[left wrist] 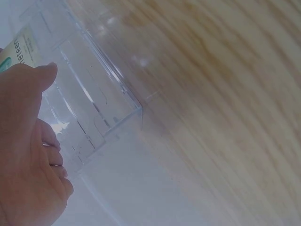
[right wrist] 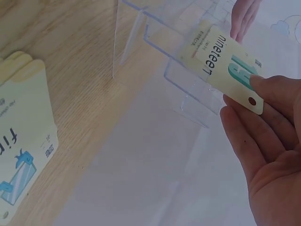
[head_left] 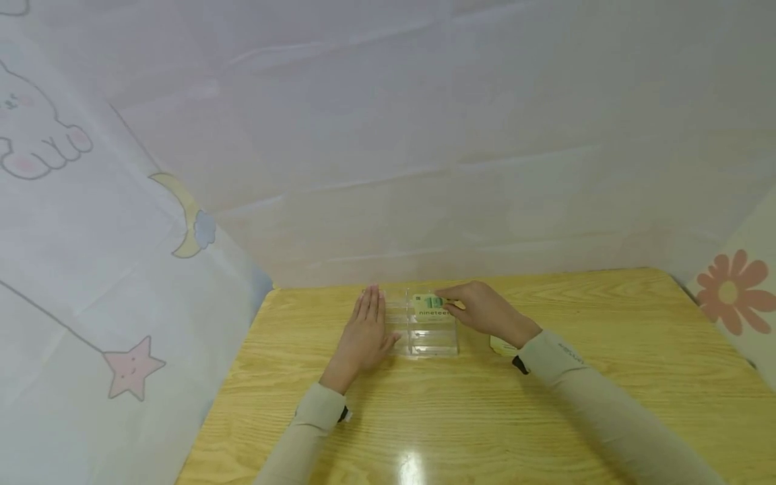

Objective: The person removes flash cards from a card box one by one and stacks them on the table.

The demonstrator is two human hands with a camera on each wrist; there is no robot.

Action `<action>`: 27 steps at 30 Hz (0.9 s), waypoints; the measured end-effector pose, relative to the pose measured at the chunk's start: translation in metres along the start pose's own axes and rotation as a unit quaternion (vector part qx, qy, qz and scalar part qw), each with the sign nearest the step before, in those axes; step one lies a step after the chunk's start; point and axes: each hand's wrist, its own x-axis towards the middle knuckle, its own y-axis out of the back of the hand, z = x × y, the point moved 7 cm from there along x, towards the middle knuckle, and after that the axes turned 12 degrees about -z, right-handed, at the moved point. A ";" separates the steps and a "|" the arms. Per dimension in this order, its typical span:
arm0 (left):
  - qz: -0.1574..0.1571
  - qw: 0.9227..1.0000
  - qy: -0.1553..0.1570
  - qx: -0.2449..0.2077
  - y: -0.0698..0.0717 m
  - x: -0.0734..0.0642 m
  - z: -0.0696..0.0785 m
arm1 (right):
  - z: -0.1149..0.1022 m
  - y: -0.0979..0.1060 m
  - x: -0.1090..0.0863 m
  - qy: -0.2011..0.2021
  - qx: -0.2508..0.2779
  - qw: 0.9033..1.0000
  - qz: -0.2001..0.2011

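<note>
A clear plastic stepped card rack stands near the back edge of the table. My right hand pinches a pale yellow flashcard by its edge near the punched hole. The card reads "nineteen" with a green 19, and its lower part is at one of the rack's upper tiers. Whether it sits fully in the slot I cannot tell. My left hand rests on the left side of the rack, fingers straight and thumb out to the right.
A stack of flashcards lies on the wooden table, partly hidden by the right wrist in the head view. Behind the table hangs a pale printed cloth.
</note>
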 end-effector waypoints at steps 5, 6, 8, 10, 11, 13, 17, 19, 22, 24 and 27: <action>0.005 1.000 -0.003 0.002 0.001 0.000 0.001 | 0.001 0.003 0.001 0.008 0.026 1.000 -0.004; 0.006 1.000 -0.003 0.004 0.001 0.001 0.002 | 0.000 0.004 0.001 0.013 0.025 1.000 -0.002; 0.008 1.000 -0.003 0.007 0.002 0.001 0.002 | 0.000 0.005 0.001 0.019 0.021 1.000 0.002; 0.008 1.000 -0.004 0.008 0.003 0.001 0.002 | 0.000 0.006 0.001 0.025 0.021 0.999 0.003; 0.008 1.000 -0.004 0.010 0.003 0.001 0.002 | 0.001 0.006 0.001 0.026 0.020 0.999 0.004; 0.010 1.000 -0.003 0.011 0.004 0.000 0.002 | 0.001 0.007 0.001 0.028 0.022 0.999 0.007; 0.013 1.000 -0.002 0.019 0.005 -0.001 0.001 | 0.002 0.012 0.000 0.022 0.038 0.999 0.023; 0.013 1.000 -0.003 0.020 0.005 -0.001 0.002 | 0.004 0.017 -0.002 0.015 0.049 0.998 0.035; 0.011 1.000 -0.004 0.019 0.005 -0.003 0.002 | 0.005 0.026 -0.004 0.004 0.066 0.996 0.052; 0.007 1.000 -0.003 0.017 0.004 -0.003 0.003 | 0.007 0.032 -0.006 -0.001 0.075 0.995 0.064; 0.003 1.000 0.000 0.016 0.004 -0.003 0.003 | 0.008 0.041 -0.009 -0.007 0.079 0.993 0.082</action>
